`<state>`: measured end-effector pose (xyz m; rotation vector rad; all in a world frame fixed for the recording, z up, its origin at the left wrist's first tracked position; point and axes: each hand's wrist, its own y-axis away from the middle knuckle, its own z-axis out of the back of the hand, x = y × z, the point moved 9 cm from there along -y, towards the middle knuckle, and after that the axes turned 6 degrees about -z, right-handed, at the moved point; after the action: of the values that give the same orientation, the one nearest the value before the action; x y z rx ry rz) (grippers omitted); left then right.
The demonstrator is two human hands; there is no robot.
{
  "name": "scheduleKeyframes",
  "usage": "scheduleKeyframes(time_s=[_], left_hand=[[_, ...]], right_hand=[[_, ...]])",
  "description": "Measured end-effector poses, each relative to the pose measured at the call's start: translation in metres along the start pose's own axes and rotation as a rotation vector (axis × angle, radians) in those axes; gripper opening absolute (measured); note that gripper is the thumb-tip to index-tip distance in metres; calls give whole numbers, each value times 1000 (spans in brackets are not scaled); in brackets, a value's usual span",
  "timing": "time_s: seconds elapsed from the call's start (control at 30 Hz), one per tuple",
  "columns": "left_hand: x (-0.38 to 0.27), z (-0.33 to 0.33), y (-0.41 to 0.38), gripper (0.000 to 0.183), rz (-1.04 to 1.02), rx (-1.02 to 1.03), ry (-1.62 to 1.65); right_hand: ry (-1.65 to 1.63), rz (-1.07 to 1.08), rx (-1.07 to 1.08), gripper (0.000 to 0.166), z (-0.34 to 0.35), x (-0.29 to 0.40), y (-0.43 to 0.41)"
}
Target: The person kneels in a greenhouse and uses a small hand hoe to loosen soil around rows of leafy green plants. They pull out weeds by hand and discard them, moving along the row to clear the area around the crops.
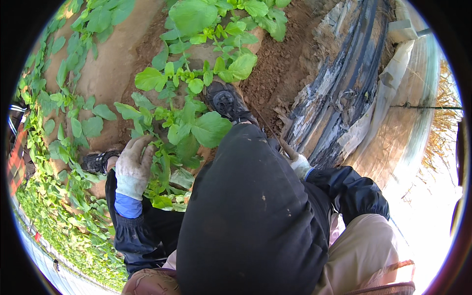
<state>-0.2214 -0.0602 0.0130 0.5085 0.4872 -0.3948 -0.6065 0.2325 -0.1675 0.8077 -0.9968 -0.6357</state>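
Note:
My left hand (133, 162), in a soiled white work glove with a blue cuff above it, is at the left edge of a row of leafy green plants (177, 125). Its fingers curve against the leaves; whether they grip a stem is hidden. Beyond my dark-trousered knee, my right hand (297, 162) shows only in part, also gloved. A thin, dark rod-like thing (267, 123) runs up and left from near its fingers; its kind and how it is held cannot be told.
My dark shoe (225, 99) rests beside the plants, the other (97, 162) further left. Loose brown soil (276, 70) borders crumpled black plastic sheeting (343, 88) on the right. A grey block (402, 31) lies at upper right. Part of another person (18, 147) shows at the far left.

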Motion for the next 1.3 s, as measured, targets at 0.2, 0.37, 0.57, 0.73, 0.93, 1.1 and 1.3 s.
scheduleKeyframes(time_s=[0.2, 0.37, 0.57, 0.73, 0.93, 1.1, 1.3], left_hand=[[1, -3, -1, 24, 6, 13, 14], [1, -3, -2, 25, 6, 8, 10], [3, -1, -1, 25, 35, 20, -20], [7, -4, 1, 26, 42, 30, 22], [16, 0, 9, 26, 106, 37, 18], [30, -6, 18, 29, 141, 97, -11], [31, -8, 18, 31, 186, 154, -27]], right_hand=[[-76, 127, -324, 55, 29, 46, -37], [-347, -70, -400, 55, 62, 81, -81], [-694, -95, -280, 46, 73, 137, -73], [-949, -208, -149, 44, 64, 135, -68], [-991, -187, -19, 46, 54, 139, -65], [-777, -199, -110, 33, 54, 140, -64], [-330, -169, -230, 32, 67, 127, -59]])
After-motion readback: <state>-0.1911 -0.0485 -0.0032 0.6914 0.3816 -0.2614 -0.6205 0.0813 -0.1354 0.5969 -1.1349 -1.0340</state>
